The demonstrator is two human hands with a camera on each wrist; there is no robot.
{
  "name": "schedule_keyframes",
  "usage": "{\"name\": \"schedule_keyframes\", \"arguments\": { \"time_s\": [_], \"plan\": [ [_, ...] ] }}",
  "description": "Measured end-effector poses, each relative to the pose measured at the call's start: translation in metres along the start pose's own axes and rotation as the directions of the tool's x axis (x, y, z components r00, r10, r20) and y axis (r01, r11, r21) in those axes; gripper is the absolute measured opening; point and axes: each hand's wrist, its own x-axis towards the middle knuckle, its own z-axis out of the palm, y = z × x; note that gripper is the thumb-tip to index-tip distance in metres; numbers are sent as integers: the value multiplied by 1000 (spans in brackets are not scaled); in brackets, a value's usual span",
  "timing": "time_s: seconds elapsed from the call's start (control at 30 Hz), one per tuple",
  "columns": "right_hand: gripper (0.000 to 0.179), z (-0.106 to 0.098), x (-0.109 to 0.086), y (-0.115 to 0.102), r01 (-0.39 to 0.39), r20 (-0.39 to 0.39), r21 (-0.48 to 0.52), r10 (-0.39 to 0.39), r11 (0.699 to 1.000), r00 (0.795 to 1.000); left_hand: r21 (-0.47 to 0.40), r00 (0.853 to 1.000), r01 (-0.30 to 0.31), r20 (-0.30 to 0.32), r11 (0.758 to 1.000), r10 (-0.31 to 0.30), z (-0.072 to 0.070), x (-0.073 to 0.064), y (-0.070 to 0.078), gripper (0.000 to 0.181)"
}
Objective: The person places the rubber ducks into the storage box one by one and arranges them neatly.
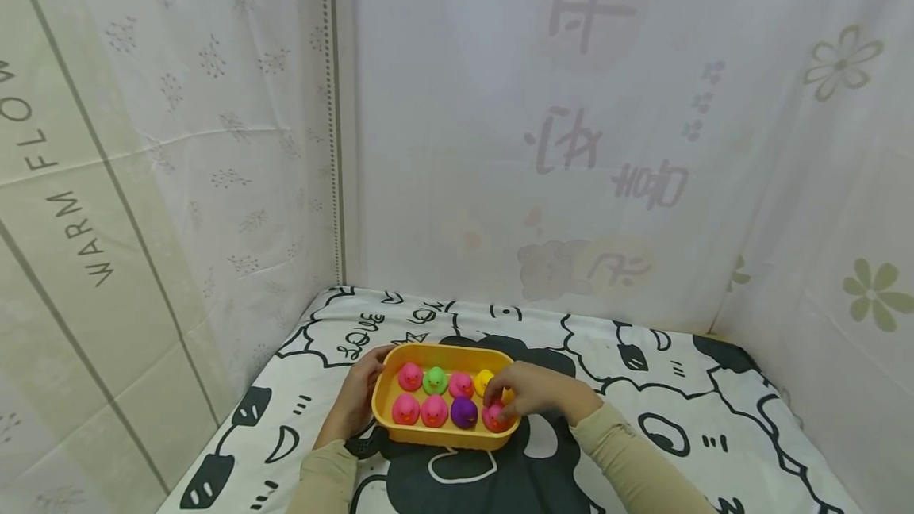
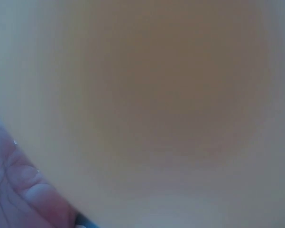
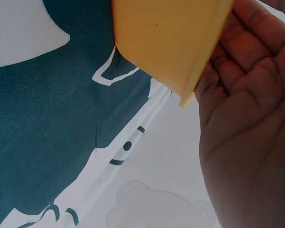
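A yellow plastic tray [image 1: 446, 436] holds two rows of small rubber ducks. My left hand [image 1: 359, 391] grips its left end, fingers at the far left corner of the rim. In the left wrist view a blurred, tan-yellow surface fills most of the picture, with part of the palm [image 2: 31, 190] at lower left. Over the tray's right end, my right hand [image 1: 531, 389] reaches in and pinches the pink duck [image 1: 494, 421] in the near right corner. Its fingers partly cover that duck and the yellow duck [image 1: 482, 381] behind it. The right wrist view hides the ducks behind the tray wall [image 3: 166, 38].
Beside the pinched duck sits a purple duck [image 1: 464, 413]; a green duck [image 1: 435, 381] and several pink ducks fill the other spots. The tray stands on a black-and-white patterned cloth [image 1: 628, 450]. Pale printed curtains [image 1: 457, 141] rise behind and at both sides.
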Motion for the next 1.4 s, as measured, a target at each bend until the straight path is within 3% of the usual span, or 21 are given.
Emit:
{"name": "schedule_keyframes", "arguments": {
  "time_s": [0.17, 0.33, 0.5, 0.67, 0.83, 0.93, 1.07, 1.1, 1.17, 1.2, 1.23, 1.27, 1.33, 1.4],
  "plan": [
    [21, 0, 0, 1, 25, -1, 11, -25, 1000, 1000, -1, 1000, -9, 1, 1000, 9, 1, 0, 0, 50],
    [24, -1, -3, 3, 62, -50, 56, -59, 996, 997, -14, 1000, -11, 14, 1000, 11, 0, 2, 1, 50],
    [26, 2, -7, 5, 46, -88, 121, -35, 992, 995, -2, 1000, -1, 7, 1000, 1, 1, 2, 1, 50],
    [31, 5, -16, 9, 78, -199, 199, -38, 977, 979, -21, 999, -21, 30, 1000, 22, 4, 4, -1, 49],
    [35, 10, -28, 20, 95, -389, 214, -4, 972, 921, -25, 999, -21, 28, 999, 22, 5, 4, -3, 51],
    [42, 13, -35, 29, 25, -473, 232, 90, 972, 876, -28, 1000, -2, 26, 1000, 3, 5, 2, -3, 51],
    [56, 16, -44, 40, -77, -534, 255, 207, 964, 820, -39, 997, 67, 44, 997, -65, 1, 1, 4, 49],
    [59, 16, -47, 42, -97, -545, 247, 221, 964, 809, -15, 996, 78, 41, 997, -77, 0, 0, 6, 47],
    [65, 17, -53, 45, -149, -563, 220, 250, 964, 787, 135, 998, 47, 27, 990, -51, -2, -2, 13, 43],
    [66, 18, -56, 46, -178, -571, 200, 262, 964, 778, 232, 999, 22, 26, 972, -29, -3, -4, 17, 42],
    [68, 19, -59, 47, -203, -576, 186, 274, 961, 770, 343, 1000, -4, 18, 939, -3, -4, -5, 21, 41],
    [69, 20, -62, 48, -230, -581, 169, 285, 958, 762, 452, 999, -36, 18, 891, 31, -4, -6, 25, 42],
    [72, 22, -69, 50, -285, -583, 153, 319, 946, 747, 654, 994, -95, 25, 750, 105, -4, -10, 33, 49],
    [74, 24, -75, 52, -340, -583, 125, 346, 932, 735, 776, 989, -125, 48, 619, 140, -4, -13, 39, 60]
  ]
}}
